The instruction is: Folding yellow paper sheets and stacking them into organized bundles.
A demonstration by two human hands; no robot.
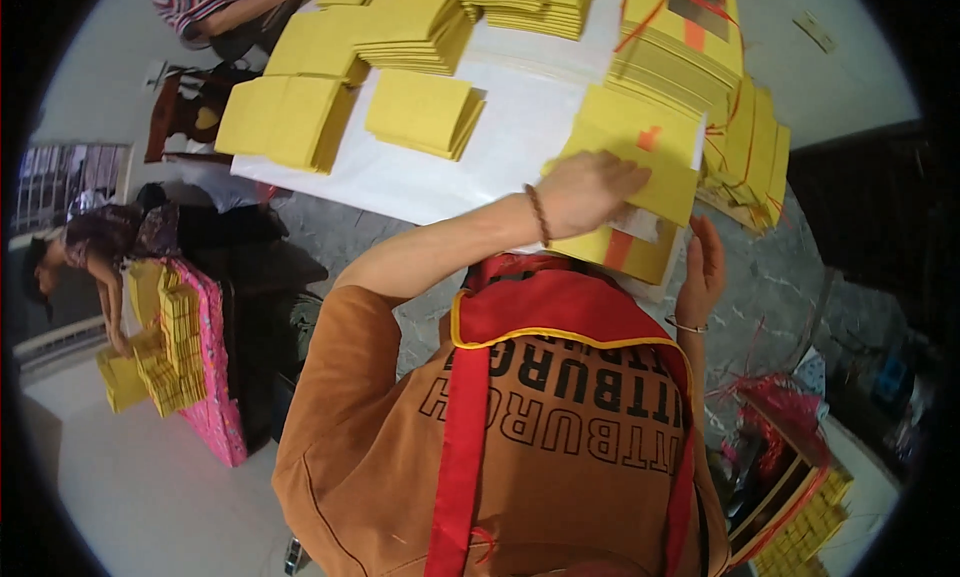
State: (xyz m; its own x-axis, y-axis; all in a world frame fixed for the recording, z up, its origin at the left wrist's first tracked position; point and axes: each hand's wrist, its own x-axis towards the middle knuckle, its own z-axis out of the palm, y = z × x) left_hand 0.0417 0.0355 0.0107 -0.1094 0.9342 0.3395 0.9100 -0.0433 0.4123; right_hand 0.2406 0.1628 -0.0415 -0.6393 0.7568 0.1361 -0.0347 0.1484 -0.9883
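Observation:
A stack of yellow paper lies at the table's near right corner, with an orange-red mark on top. My left hand reaches across from the left onto the upper yellow sheets, fingers curled over the paper and slightly blurred. Just below the fingers, a whitish patch and an orange strip show on another yellow piece. Beside the right edge of this stack, my right hand is raised with its fingers stretched out, holding nothing visible. Part of its palm faces the paper.
Folded yellow bundles and a smaller pile rest on the white-covered table. Red-tied bundles stand at the right. A person handles yellow paper at a pink-edged table; another striped sleeve shows at upper left.

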